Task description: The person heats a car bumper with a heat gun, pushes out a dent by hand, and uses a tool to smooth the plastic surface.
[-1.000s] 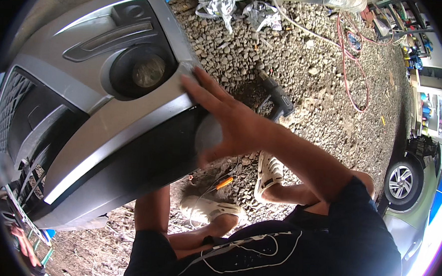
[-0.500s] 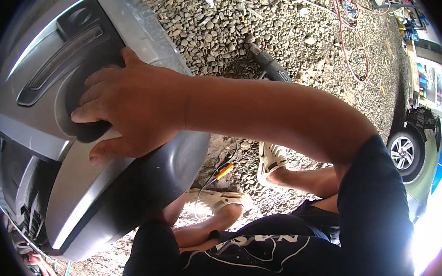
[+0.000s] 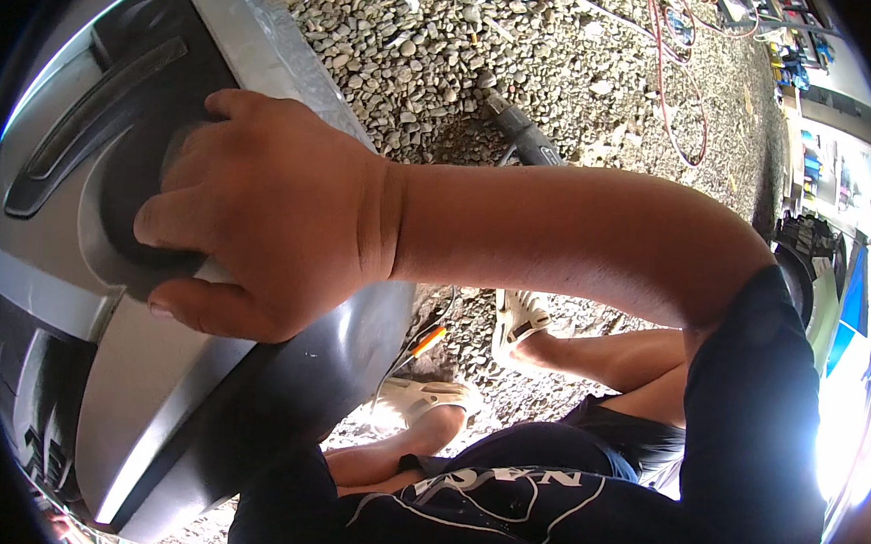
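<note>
My right hand (image 3: 251,213) lies over the dark round recess of a grey car bumper (image 3: 144,385), back of the hand up. Its fingers are bent and spread apart, tips toward the recess, and the thumb (image 3: 197,304) stretches along the painted surface below. No separate object shows in this hand, though the palm is hidden. Beside the recess runs a long black slotted trim (image 3: 98,126). A black lower section (image 3: 293,363) of the bumper curves toward me. My left sleeve (image 3: 286,501) drops behind the bumper's near edge, and that hand is hidden.
A heat gun (image 3: 524,131) lies on the gravel (image 3: 407,54) beyond my forearm. Near my shoes is an orange-handled item (image 3: 429,342) with a dark cable. A red hose (image 3: 663,116) loops at the far right, by cluttered shelves and a green vehicle (image 3: 828,293).
My right hand's fingers are bent more, and its wrist has risen nearer the view. The bumper sits slightly further left in the picture. The left hand stays hidden.
</note>
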The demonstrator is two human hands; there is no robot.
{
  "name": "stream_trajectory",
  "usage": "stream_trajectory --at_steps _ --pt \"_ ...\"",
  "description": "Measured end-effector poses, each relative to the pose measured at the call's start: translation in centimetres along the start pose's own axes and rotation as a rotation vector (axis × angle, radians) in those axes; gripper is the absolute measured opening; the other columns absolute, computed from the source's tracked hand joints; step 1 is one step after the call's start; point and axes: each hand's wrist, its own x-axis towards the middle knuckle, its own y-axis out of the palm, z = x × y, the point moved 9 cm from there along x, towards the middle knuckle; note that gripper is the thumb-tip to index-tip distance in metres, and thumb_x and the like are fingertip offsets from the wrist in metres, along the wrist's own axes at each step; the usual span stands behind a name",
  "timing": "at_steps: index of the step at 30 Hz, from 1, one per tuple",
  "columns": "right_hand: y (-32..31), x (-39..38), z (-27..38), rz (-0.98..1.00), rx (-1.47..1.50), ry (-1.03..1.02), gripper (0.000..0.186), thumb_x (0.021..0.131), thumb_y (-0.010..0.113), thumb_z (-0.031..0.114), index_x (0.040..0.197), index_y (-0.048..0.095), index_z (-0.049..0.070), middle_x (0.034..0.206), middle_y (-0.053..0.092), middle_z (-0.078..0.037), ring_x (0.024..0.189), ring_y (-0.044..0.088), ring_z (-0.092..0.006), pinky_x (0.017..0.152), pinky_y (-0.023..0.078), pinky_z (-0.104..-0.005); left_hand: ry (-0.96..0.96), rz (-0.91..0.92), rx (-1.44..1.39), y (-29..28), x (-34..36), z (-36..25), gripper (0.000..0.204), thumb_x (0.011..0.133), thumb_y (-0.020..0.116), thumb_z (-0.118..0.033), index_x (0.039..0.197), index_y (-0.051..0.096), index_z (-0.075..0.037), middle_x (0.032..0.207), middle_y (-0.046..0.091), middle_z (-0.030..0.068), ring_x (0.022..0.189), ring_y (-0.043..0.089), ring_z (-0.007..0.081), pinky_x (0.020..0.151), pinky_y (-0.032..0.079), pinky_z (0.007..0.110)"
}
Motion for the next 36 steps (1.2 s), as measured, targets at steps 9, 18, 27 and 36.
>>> stream_trajectory --at_steps 9,18,27,36 --pt "1.5 -1.0 0.2 0.035 0.001 -0.032 0.038 0.089 0.069 0.048 0.082 0.076 0.012 0.069 0.071 -0.005 0.071 0.071 -0.0289 0.077 0.045 -0.0457 -0.070 -0.004 -0.036 3.5 -4.3 4.3 0.046 0.106 0.064 -0.015 0.150 0.056 -0.005 0.147 0.063 0.0159 0.131 0.062 0.0282 0.114 0.051 0.043" --pt "1.4 0.2 0.1 -0.134 -0.044 -0.052 0.033 0.087 0.071 0.046 0.082 0.075 0.013 0.067 0.069 -0.004 0.070 0.072 -0.0270 0.079 0.047 -0.0477 -0.106 -0.002 -0.034 3.1 -5.2 5.5 0.046 0.106 0.064 -0.016 0.150 0.056 -0.005 0.147 0.063 0.0159 0.131 0.063 0.0280 0.114 0.051 0.043" --pt "0.6 0.6 0.4 -0.043 -0.092 -0.030 0.032 0.085 0.073 0.045 0.086 0.075 0.013 0.070 0.069 -0.006 0.073 0.071 -0.0301 0.084 0.048 -0.0479 -0.078 0.003 -0.032 3.3 -5.2 4.9 0.045 0.107 0.064 -0.017 0.150 0.056 -0.005 0.147 0.063 0.0158 0.131 0.063 0.0278 0.114 0.051 0.042" --pt "0.3 -0.2 0.5 -0.111 -0.076 -0.111 0.031 0.086 0.077 0.034 0.106 0.072 0.010 0.080 0.070 -0.007 0.079 0.069 -0.0314 0.094 0.049 -0.0508 -0.019 -0.008 -0.086 2.7 -6.4 4.7 0.045 0.107 0.064 -0.018 0.150 0.056 -0.005 0.147 0.063 0.0158 0.131 0.063 0.0276 0.114 0.051 0.042"
